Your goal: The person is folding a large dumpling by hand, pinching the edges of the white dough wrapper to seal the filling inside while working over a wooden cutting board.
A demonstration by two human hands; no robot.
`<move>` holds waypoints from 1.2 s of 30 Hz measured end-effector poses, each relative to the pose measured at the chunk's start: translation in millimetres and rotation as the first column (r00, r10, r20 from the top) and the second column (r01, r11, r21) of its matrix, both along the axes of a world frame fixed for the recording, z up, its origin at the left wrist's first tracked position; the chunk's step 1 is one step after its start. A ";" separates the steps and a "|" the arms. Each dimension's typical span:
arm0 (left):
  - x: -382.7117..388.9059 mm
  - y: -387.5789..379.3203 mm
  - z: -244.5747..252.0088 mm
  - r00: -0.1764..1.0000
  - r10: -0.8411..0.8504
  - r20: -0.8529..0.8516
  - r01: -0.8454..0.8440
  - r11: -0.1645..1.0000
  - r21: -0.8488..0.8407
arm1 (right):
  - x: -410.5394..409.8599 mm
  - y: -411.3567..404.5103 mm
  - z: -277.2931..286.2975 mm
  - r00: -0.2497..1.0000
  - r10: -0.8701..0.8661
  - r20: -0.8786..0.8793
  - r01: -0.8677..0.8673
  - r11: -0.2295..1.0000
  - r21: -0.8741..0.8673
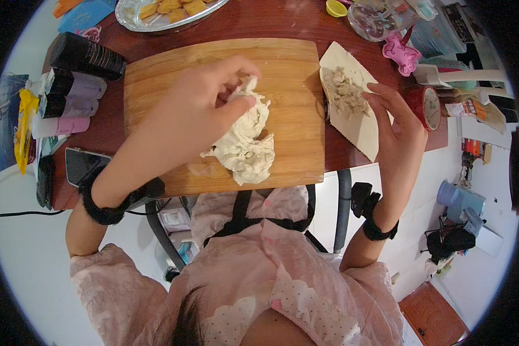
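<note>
On the bamboo cutting board (pixel 173 78) lies a soft, sticky, pale dough-like lump (pixel 246 151), uneven and torn at its edges. My left hand (pixel 207 95) is over the lump's far end, with thumb and fingers pinching a raised piece of it. At the board's right, my right hand (pixel 400 112) reaches over a sheet of cream paper (pixel 350 134) with zigzag edges. Its fingertips are at the side of a small heap of greyish crumbled bits (pixel 346 93) on that paper. Whether they grip a bit, I cannot tell.
A foil tray (pixel 129 21) of yellow-brown pieces stands at the back. Dark bottles (pixel 86 56) and a phone (pixel 86 164) lie left. To the right are a tape roll (pixel 430 108), a pink unicorn-shaped item (pixel 402 54) and a clear container (pixel 380 19).
</note>
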State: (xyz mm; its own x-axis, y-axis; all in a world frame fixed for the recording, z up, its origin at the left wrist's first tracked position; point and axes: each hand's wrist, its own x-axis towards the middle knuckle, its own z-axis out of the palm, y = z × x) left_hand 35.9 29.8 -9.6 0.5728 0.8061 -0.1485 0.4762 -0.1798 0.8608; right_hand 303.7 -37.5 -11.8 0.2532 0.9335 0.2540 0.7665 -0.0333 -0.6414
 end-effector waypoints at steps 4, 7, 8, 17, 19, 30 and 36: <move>-2.2 8.2 11.6 1.000 -0.011 -0.015 0.007 0.980 -0.200 | -16.2 1.5 1.5 0.962 0.150 0.228 -0.191 0.967 0.170; -4.8 10.1 13.8 1.000 0.017 -0.007 -0.019 0.941 -0.339 | -44.0 -2.5 9.7 0.912 0.407 0.058 -0.411 0.902 0.132; -5.9 10.4 13.2 1.000 0.008 0.012 -0.004 0.942 -0.335 | -56.5 -4.9 10.8 0.908 0.418 -0.004 -0.415 0.901 0.128; -9.7 7.0 11.7 0.983 0.057 0.177 0.020 0.913 -0.408 | -87.3 0.5 -2.6 0.844 0.511 -0.164 -0.485 0.856 0.178; -9.1 7.0 10.6 0.981 0.053 0.189 0.034 0.902 -0.429 | -87.5 1.0 -4.1 0.845 0.505 -0.177 -0.478 0.861 0.175; -10.1 4.3 16.0 0.970 0.108 0.218 0.018 0.862 -0.506 | -83.9 0.0 0.7 0.828 0.455 -0.326 -0.453 0.887 0.087; -5.5 -3.1 10.0 0.988 0.013 0.151 0.023 0.972 -0.234 | -75.1 0.4 0.5 0.794 0.371 -0.482 -0.407 0.913 0.033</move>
State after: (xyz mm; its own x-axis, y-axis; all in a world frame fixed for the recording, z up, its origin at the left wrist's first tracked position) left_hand 30.4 26.7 0.4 0.6068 0.7561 -0.2450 0.3378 0.0337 0.9406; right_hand 228.6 -37.1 -11.3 -0.0639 0.9893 0.1312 0.3316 0.1450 -0.9322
